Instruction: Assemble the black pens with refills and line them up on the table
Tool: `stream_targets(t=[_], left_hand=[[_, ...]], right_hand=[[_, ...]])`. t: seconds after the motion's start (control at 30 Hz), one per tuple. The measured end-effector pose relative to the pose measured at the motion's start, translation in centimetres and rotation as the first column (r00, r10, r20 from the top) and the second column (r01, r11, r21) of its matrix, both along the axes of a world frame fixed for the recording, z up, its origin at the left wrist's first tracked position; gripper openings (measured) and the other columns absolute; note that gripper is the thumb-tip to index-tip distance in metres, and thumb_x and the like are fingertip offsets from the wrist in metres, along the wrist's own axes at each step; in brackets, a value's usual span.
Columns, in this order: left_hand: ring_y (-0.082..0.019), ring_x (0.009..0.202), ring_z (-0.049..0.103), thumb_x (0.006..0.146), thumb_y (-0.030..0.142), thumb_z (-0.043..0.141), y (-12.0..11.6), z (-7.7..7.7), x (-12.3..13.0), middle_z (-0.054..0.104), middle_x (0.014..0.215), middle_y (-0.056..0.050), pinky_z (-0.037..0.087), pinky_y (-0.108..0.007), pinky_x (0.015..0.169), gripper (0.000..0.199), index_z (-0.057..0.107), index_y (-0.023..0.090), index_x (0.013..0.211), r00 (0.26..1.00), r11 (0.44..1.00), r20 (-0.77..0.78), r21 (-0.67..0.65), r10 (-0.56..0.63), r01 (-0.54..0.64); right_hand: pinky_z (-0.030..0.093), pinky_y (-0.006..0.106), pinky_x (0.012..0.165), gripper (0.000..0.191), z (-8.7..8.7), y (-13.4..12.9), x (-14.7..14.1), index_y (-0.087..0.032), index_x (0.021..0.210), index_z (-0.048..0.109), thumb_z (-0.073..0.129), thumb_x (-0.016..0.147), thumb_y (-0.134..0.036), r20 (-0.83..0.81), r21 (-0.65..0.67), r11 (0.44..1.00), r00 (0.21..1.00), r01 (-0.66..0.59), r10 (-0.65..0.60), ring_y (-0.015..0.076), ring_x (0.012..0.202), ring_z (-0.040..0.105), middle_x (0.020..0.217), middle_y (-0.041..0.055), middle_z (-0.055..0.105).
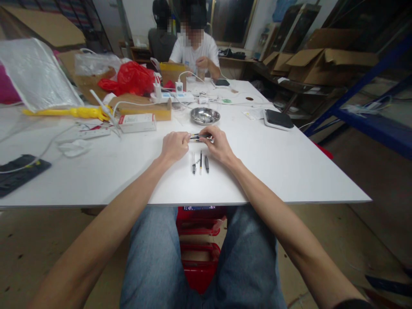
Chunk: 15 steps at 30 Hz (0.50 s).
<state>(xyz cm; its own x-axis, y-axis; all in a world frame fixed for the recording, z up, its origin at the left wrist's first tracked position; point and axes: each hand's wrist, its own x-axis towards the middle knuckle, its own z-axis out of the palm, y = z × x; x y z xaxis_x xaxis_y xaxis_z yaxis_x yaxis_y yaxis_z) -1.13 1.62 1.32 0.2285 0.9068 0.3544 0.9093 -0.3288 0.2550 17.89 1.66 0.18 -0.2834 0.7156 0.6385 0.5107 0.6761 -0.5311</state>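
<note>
Several thin dark pen refills [195, 137] with yellowish and pale ends lie crosswise between my hands, just above the white table [296, 171]. My left hand [174, 146] is closed around their left ends. The fingers of my right hand [217, 143] pinch them on the right and hide part of them. Nearer to me, a disassembled pen is laid out in a row: a clear pen barrel [193, 164], a black refill [201, 161] and a dark grey pen piece [206, 164]. A tiny spring-like part [198, 161] lies among them.
A shiny metal bowl [205, 115] stands beyond my hands. To the left are a white-and-red box [137, 122], a yellow tool [75, 112] and a red plastic bag [133, 80]. A black-topped device [278, 119] sits at right. Across the table sits a person [196, 53].
</note>
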Motion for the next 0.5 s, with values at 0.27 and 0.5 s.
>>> stream_targets(t=[0.27,0.5], left_hand=[[-0.025,0.081,0.065,0.098,0.034,0.039,0.12,-0.07,-0.10,0.074,0.084,-0.010,0.029,-0.033,0.064,0.040,0.073,0.019,0.083,1.000,1.000,-0.001,0.004,0.006,-0.006],[-0.024,0.080,0.065,0.098,0.035,0.039,-0.12,0.02,0.10,0.075,0.084,-0.010,0.029,-0.034,0.064,0.040,0.073,0.020,0.084,1.000,1.000,-0.008,0.008,-0.007,0.007]], right_hand=[[0.046,0.032,0.077,0.004,-0.08,0.02,0.09,-0.019,0.093,0.064,0.061,0.092,-0.021,0.013,-0.022,0.999,0.999,-0.042,0.042,0.0201,0.087,0.058,0.092,0.0054,0.067],[0.038,0.031,0.072,0.024,0.47,-0.37,-0.09,-0.017,0.085,0.068,0.053,0.100,-0.028,0.178,-0.068,0.997,0.984,0.032,-0.019,0.0186,0.076,0.053,0.078,0.0043,0.065]])
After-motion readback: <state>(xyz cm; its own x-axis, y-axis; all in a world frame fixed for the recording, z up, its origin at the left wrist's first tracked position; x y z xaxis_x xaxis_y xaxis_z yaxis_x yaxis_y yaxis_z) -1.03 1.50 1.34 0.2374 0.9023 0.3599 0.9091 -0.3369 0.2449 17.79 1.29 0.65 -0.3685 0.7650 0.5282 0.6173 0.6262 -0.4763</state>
